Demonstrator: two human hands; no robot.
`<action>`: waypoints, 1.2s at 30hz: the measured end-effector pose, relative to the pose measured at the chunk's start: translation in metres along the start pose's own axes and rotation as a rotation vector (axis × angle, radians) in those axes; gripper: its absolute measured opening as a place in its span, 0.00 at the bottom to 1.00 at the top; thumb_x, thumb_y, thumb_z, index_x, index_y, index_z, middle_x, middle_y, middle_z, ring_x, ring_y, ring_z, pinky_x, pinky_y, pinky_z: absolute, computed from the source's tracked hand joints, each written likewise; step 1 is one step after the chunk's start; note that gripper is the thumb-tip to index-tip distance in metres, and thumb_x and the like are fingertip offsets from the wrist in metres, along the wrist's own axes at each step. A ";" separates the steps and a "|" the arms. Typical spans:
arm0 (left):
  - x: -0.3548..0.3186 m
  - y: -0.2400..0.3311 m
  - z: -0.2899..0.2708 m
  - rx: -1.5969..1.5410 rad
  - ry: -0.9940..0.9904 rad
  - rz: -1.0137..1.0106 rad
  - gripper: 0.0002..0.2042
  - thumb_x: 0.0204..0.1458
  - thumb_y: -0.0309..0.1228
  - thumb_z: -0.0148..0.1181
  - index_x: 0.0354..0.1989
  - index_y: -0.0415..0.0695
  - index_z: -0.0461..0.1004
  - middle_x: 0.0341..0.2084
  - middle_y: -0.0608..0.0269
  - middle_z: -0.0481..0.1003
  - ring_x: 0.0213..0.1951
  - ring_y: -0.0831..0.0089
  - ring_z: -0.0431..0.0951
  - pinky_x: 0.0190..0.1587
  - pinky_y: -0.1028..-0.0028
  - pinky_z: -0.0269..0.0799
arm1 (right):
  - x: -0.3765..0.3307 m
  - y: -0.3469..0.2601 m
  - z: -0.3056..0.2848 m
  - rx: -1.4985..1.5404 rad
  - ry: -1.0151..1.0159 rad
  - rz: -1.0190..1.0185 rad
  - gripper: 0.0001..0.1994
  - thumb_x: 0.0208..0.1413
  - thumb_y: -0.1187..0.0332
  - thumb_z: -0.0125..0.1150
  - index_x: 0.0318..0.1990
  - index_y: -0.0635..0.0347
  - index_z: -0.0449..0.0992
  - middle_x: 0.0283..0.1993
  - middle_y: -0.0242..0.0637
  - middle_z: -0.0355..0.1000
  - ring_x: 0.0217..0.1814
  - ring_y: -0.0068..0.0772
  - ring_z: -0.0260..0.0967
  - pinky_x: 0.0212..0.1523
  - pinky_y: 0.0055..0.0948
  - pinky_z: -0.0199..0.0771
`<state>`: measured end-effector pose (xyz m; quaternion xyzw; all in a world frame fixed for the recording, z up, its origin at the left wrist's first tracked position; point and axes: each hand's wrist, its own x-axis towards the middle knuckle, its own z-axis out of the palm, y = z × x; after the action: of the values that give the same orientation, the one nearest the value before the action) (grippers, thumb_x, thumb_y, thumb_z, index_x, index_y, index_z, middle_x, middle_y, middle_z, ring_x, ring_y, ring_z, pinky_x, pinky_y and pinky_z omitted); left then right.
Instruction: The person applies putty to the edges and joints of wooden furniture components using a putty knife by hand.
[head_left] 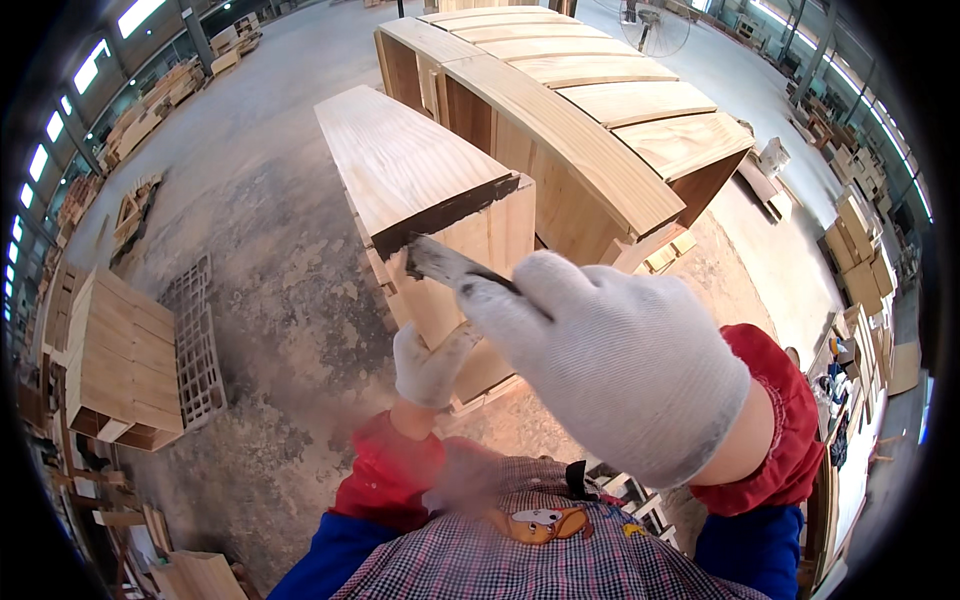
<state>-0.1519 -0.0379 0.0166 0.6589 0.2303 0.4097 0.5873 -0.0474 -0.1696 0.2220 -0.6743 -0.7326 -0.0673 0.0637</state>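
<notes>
In my right hand (610, 350), in a white knit glove, the fingers are closed round a slim paintbrush (460, 265). Its flat, dark-smeared end touches the top edge of a pale wooden drawer-like box (420, 160). Along that near edge runs a dark painted band (445, 212) with a ragged lower border. My left hand (430, 367), also gloved, rests low against the near face of the box, thumb and fingers apart. Part of the brush handle is hidden by my right hand.
Just behind the box stands a long wooden cabinet (560, 125) with a curved, slatted top. To the left, another wooden box (125, 350) sits beside a grey plastic pallet (195, 340). Stacked wood (860, 245) lines the right side of the concrete floor (270, 230).
</notes>
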 end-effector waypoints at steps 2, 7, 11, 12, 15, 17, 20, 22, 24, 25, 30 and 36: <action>0.003 0.004 0.005 -0.015 -0.012 -0.014 0.06 0.47 0.23 0.59 0.33 0.35 0.76 0.26 0.67 0.76 0.28 0.83 0.72 0.31 0.79 0.69 | 0.001 -0.002 -0.003 -0.081 0.003 0.024 0.15 0.47 0.77 0.56 0.45 0.61 0.71 0.28 0.33 0.64 0.24 0.24 0.67 0.21 0.18 0.68; 0.002 0.012 0.000 -0.082 -0.016 -0.086 0.07 0.47 0.24 0.58 0.34 0.35 0.75 0.27 0.67 0.75 0.28 0.82 0.71 0.30 0.80 0.67 | 0.002 0.018 -0.003 -0.243 0.041 0.110 0.15 0.48 0.78 0.54 0.46 0.60 0.72 0.28 0.35 0.66 0.24 0.24 0.67 0.22 0.18 0.70; 0.004 0.006 -0.003 -0.025 -0.004 -0.092 0.07 0.47 0.23 0.58 0.34 0.34 0.75 0.26 0.67 0.75 0.29 0.82 0.72 0.31 0.80 0.68 | -0.017 0.064 -0.010 -0.227 0.139 0.133 0.18 0.47 0.81 0.50 0.48 0.61 0.72 0.30 0.39 0.69 0.27 0.27 0.67 0.26 0.27 0.67; 0.006 0.009 -0.005 0.002 0.003 -0.105 0.07 0.47 0.23 0.60 0.33 0.34 0.76 0.26 0.66 0.76 0.29 0.82 0.73 0.32 0.79 0.69 | -0.021 0.071 -0.011 -0.204 0.176 0.120 0.19 0.46 0.82 0.49 0.49 0.61 0.72 0.31 0.40 0.69 0.28 0.28 0.67 0.28 0.29 0.67; 0.022 0.021 -0.006 -0.032 0.071 -0.131 0.08 0.48 0.23 0.58 0.36 0.33 0.75 0.28 0.65 0.77 0.30 0.80 0.74 0.33 0.78 0.70 | -0.037 0.073 -0.010 0.203 0.134 0.141 0.22 0.45 0.81 0.48 0.51 0.65 0.70 0.33 0.38 0.69 0.29 0.24 0.66 0.30 0.27 0.67; 0.035 0.032 -0.016 -0.243 0.079 -0.074 0.11 0.50 0.25 0.58 0.40 0.32 0.73 0.32 0.61 0.76 0.30 0.78 0.75 0.33 0.76 0.72 | -0.050 0.067 0.001 0.642 0.121 0.213 0.23 0.46 0.81 0.47 0.54 0.66 0.69 0.33 0.36 0.68 0.23 0.17 0.64 0.23 0.17 0.66; 0.068 0.049 -0.019 -0.333 0.076 -0.026 0.14 0.51 0.28 0.58 0.43 0.31 0.71 0.35 0.58 0.76 0.33 0.74 0.76 0.36 0.75 0.74 | -0.066 0.059 0.055 1.227 0.140 0.245 0.24 0.50 0.80 0.46 0.59 0.65 0.63 0.31 0.31 0.66 0.20 0.14 0.61 0.20 0.14 0.63; 0.089 0.054 -0.022 -0.402 0.050 -0.008 0.15 0.50 0.29 0.59 0.42 0.30 0.71 0.35 0.57 0.76 0.35 0.72 0.77 0.38 0.75 0.74 | -0.075 0.047 0.090 1.271 0.104 0.293 0.24 0.50 0.78 0.47 0.58 0.66 0.63 0.26 0.30 0.67 0.20 0.15 0.62 0.20 0.18 0.65; 0.104 0.063 -0.027 -0.442 0.029 0.000 0.15 0.50 0.29 0.59 0.42 0.30 0.71 0.37 0.56 0.76 0.39 0.71 0.77 0.40 0.73 0.75 | -0.076 0.035 0.115 1.278 -0.011 0.430 0.24 0.50 0.77 0.47 0.58 0.66 0.62 0.24 0.33 0.68 0.23 0.18 0.65 0.24 0.23 0.68; 0.111 0.066 -0.029 -0.464 0.015 0.002 0.15 0.50 0.29 0.59 0.42 0.30 0.71 0.38 0.55 0.75 0.40 0.70 0.77 0.42 0.72 0.75 | -0.077 0.031 0.124 1.255 -0.035 0.481 0.24 0.50 0.77 0.47 0.58 0.65 0.62 0.25 0.36 0.69 0.24 0.22 0.66 0.26 0.25 0.69; 0.143 0.059 -0.049 -0.535 0.106 0.007 0.16 0.50 0.29 0.60 0.44 0.32 0.70 0.41 0.54 0.74 0.43 0.68 0.76 0.44 0.69 0.75 | -0.066 0.023 0.157 0.872 0.069 0.404 0.24 0.49 0.76 0.47 0.57 0.63 0.63 0.35 0.49 0.71 0.35 0.45 0.72 0.37 0.36 0.71; 0.142 0.062 -0.047 -0.525 0.080 -0.046 0.17 0.49 0.29 0.61 0.46 0.32 0.70 0.42 0.54 0.74 0.44 0.67 0.76 0.45 0.68 0.74 | -0.058 0.025 0.168 0.740 0.161 0.366 0.24 0.49 0.76 0.49 0.57 0.64 0.63 0.41 0.52 0.70 0.40 0.50 0.71 0.42 0.37 0.71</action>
<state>-0.1214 0.0885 0.1137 0.4620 0.1540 0.4676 0.7377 -0.0184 -0.1937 0.0468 -0.7175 -0.5682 0.1606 0.3694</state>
